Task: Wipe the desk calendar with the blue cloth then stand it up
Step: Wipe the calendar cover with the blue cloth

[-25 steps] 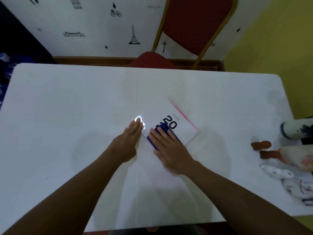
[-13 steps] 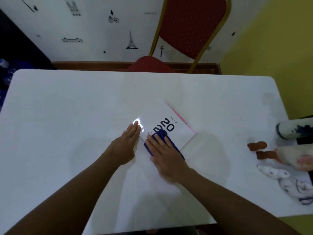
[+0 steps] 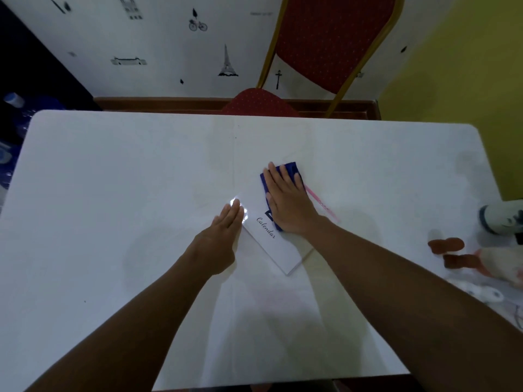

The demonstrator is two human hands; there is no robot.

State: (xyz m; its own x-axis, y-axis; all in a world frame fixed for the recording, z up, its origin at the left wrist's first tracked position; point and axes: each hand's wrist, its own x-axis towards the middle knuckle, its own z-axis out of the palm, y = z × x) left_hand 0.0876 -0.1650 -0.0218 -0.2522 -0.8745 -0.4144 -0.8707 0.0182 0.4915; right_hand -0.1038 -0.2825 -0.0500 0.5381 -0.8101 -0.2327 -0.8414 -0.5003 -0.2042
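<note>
Right hand [image 3: 287,200] presses blue cloth [image 3: 288,169] flat on desk calendar [image 3: 278,250].

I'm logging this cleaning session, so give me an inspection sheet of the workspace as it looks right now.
Surface: white table, bare except near its centre and right edge.
Job's things: desk calendar lying flat, not yet stood up; blue cloth on its far part.
Clutter: toy figures and a white shoe at the right edge.
Grips: right hand flat, pressing the cloth; left hand flat, fingertips on the calendar's left corner.
Cables: nothing seen.
Surroundings: red chair behind the table, white wall with black stickers, yellow wall on the right.
</note>
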